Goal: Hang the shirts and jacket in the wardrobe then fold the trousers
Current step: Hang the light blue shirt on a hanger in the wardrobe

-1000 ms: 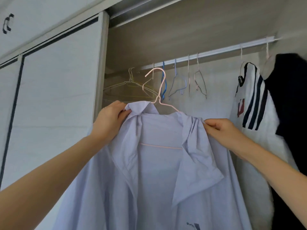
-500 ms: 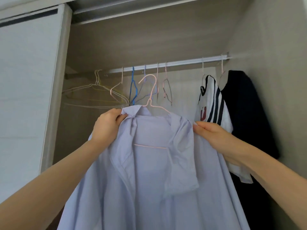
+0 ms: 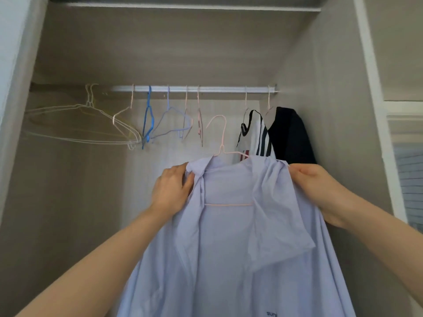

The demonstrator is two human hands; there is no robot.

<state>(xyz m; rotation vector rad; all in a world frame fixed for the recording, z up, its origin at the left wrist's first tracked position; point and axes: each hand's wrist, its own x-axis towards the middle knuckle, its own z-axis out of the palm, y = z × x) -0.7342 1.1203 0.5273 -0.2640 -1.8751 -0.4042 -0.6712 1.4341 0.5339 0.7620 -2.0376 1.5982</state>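
Thin pale wire hangers (image 3: pixel 89 102) bunched at the middle left, a bright blue hanger (image 3: pixel 149 99) next to them, a light blue hanger (image 3: pixel 168 99) and a pink hanger (image 3: pixel 199 121) near the middle, all hooked on a white rail (image 3: pixel 217 89), a grey window blind (image 3: pixel 409 179) at the right edge.

I have one view only, from the head-worn camera, so no second view shares any of it. It faces forward and tilts upward into the open wardrobe (image 3: pixel 320 115), taking in the rail (image 3: pixel 206 89) across the upper middle and the underside of the top panel (image 3: pixel 160 42). It sits near. Both forearms enter from the bottom corners, and the left hand (image 3: pixel 171 191), right hand (image 3: pixel 318 186) and shirt (image 3: pixel 229 248) fill mid-frame. The wide lens bows the side walls, and the far right edge, perhaps a window, is too blurred to tell.
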